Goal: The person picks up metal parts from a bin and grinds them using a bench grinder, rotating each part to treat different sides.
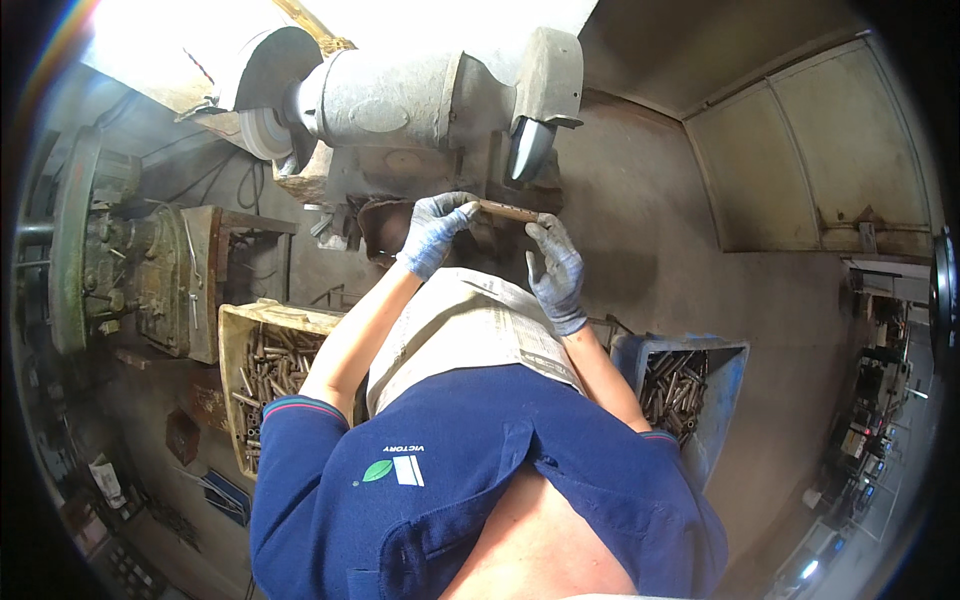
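A short, brownish metal tube is held level across my front, below the right side of a bench grinder. My left hand, in a grey-blue stained glove, is closed with thumb and fingers on the tube's left end. At the other end, my right hand, gloved alike, pinches the tube between its fingertips, with its lower fingers loosely curled. The grinder's right wheel sits just above the tube, apart from it. On the left, a pale grinding wheel shows under its guard.
A yellowish bin of similar tubes stands to my left, a blue bin of them to my right. A printed sheet covers my lap. A greenish machine stands far left; a metal cabinet is at the upper right.
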A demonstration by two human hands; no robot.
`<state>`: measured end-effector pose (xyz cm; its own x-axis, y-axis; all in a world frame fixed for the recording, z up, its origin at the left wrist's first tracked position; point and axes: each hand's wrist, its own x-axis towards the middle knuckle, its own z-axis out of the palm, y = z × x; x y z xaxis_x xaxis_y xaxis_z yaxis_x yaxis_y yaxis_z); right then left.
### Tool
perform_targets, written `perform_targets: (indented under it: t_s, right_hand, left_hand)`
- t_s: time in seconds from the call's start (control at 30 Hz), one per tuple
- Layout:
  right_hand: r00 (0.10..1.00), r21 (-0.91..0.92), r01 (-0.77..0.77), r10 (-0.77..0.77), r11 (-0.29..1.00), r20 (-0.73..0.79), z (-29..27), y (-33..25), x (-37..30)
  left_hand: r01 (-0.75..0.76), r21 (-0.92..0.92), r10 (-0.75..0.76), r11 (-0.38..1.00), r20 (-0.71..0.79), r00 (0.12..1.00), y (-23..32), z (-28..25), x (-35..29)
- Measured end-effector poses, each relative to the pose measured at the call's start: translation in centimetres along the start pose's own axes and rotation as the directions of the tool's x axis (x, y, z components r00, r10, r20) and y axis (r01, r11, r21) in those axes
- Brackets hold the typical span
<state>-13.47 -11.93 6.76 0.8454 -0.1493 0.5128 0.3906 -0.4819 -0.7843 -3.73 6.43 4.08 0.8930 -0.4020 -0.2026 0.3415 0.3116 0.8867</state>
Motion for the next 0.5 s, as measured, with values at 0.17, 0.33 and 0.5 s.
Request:
perform_targets:
  t_s: [0.17,0.33,0.5]
  right_hand:
    - [0.997,-0.021,0.068,-0.068,0.997,0.025,-1.4,-1.8,0.1]
    - [0.999,0.048,0.053,-0.053,0.997,0.009,-1.5,-0.3,-0.2]
    - [0.979,0.326,-0.183,0.204,0.928,-0.031,-1.3,0.0,0.0]
  left_hand:
    - [0.104,-0.029,-0.105,0.994,-0.039,0.994,2.5,2.5,-0.4]
    - [0.008,0.028,-0.008,1.000,0.002,1.000,2.4,3.1,-0.4]
    - [-0.106,0.126,0.100,0.986,0.053,0.994,1.5,3.0,0.1]
